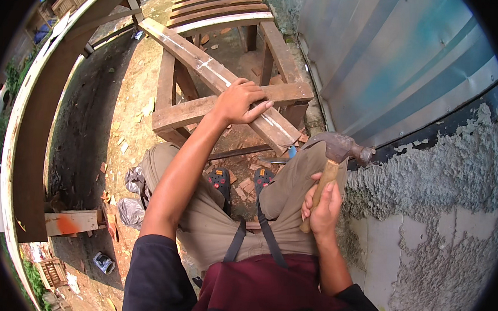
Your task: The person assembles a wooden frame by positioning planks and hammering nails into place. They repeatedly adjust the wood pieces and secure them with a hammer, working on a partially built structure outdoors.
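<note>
Head view: left hand [238, 101] lies on a diagonal wooden plank [208, 69] that rests across a wooden frame [178, 115], fingers spread flat over its top edge. Right hand [322, 207] is wrapped tight around the wooden handle of a hammer [339, 154], head up near the rough plastered wall [428, 182].

Risk, as a judgement: the plank could slide under the light hold, and a swing could land on the left fingers or glance off the metal sheet [389, 56].

Packages: 1 crushed can [104, 262] on the ground lower left, 2 grey plastic bags [130, 211] by the left knee; orange paint blotch on a board [68, 223].
</note>
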